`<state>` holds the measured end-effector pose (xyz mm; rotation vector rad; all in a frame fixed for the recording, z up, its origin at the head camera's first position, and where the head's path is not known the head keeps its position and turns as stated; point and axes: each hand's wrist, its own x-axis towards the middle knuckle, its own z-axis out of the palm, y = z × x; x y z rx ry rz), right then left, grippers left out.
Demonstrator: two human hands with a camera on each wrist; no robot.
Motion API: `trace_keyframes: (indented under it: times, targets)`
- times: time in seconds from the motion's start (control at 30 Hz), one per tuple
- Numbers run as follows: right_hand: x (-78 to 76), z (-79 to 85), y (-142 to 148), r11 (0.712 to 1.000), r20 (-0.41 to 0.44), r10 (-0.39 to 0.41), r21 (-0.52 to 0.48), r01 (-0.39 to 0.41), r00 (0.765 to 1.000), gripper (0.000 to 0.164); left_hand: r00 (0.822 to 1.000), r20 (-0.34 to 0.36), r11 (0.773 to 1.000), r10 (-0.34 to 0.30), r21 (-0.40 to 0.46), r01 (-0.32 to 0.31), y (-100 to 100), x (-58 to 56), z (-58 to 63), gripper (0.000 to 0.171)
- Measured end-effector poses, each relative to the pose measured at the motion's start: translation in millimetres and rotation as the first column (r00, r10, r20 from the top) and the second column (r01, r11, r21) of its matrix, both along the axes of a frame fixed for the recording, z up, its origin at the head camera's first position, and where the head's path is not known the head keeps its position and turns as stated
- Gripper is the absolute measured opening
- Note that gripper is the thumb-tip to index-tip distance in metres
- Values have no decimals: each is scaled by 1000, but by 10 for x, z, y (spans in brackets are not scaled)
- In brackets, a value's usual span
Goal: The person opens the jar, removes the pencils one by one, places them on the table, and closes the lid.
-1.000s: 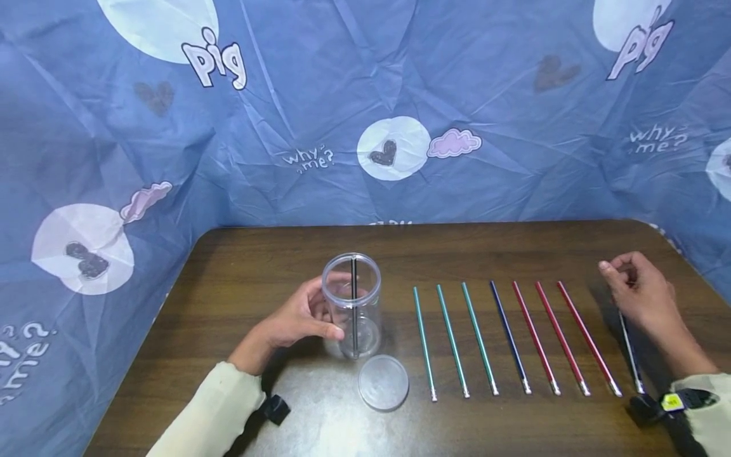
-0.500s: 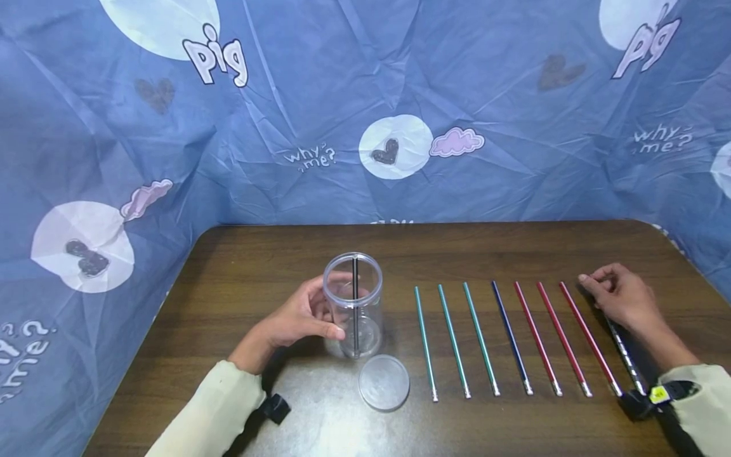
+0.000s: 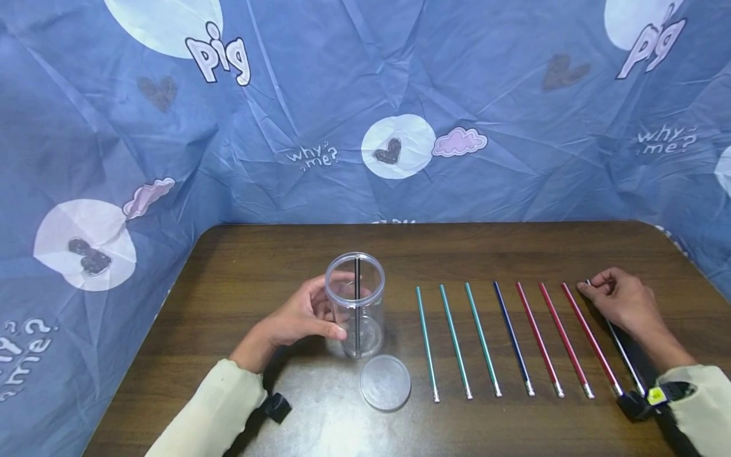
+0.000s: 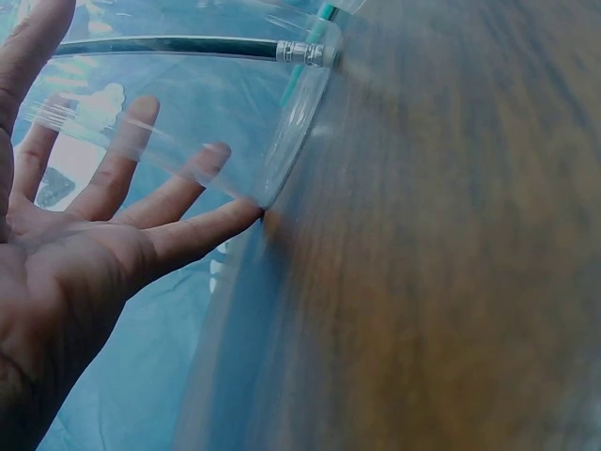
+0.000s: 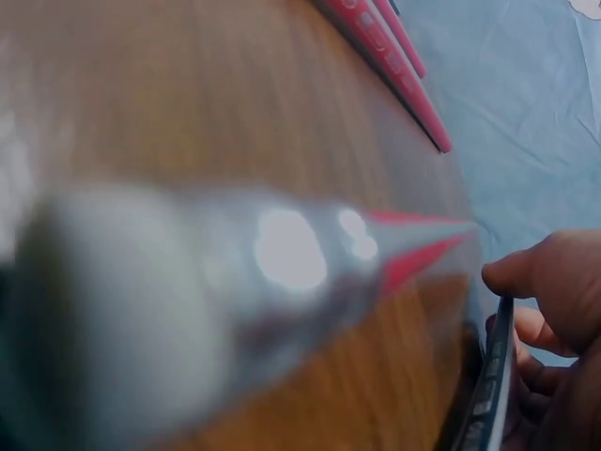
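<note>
My left hand (image 3: 305, 317) holds a clear plastic jar (image 3: 374, 317) standing upright on the table, thumb in front and fingers round its side. One black pencil (image 3: 357, 317) stands inside it; in the left wrist view its metal-banded end (image 4: 299, 52) is at the jar's base. At the right of a row of pencils, my right hand (image 3: 625, 301) pinches the far end of another black pencil (image 3: 623, 352) between thumb and fingers. That pencil lies slanted, its eraser end towards me. The right wrist view shows the pencil (image 5: 498, 376) between the thumb and curled fingers.
A round clear lid (image 3: 385, 383) lies in front of the jar. Teal pencils (image 3: 483, 339), a navy pencil (image 3: 513, 339) and red pencils (image 3: 591, 339) lie side by side between the hands. Behind the wooden table (image 3: 274, 247) hangs a blue printed cloth (image 3: 320, 82).
My right hand has moved left and slightly towards me, bringing the black pencil nearer the red ones. The left hand and jar have stayed in place.
</note>
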<state>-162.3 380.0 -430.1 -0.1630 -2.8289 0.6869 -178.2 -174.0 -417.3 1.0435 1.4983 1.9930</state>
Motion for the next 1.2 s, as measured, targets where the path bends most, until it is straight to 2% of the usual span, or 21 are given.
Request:
trace_keyframes:
  times: [0.17, 0.4, 0.57, 0.83, 1.2]
  targets:
    - [19, 5, 4, 1000, 20, -16, -3, 16, 1000, 29, 1000, -20, 1000, -24, 19, 24, 0, -2, -7, 78]
    - [69, 6, 7, 999, 48, -41, -1, 41, 998, 32, 1000, 5, 1000, 20, -11, -20, 2, 14, -3, 80]
    - [117, 10, 17, 999, 71, -42, 0, 42, 997, 33, 999, 16, 999, 28, -21, -27, -4, 12, -4, 80]
    - [186, 8, 8, 999, 49, -41, 9, 40, 998, 26, 1000, 1, 1000, 19, -19, -19, -20, 4, -10, 81]
    - [198, 24, -9, 993, 102, -113, -3, 114, 988, 30, 1000, -4, 1000, 18, -25, -18, -5, 1, -4, 79]
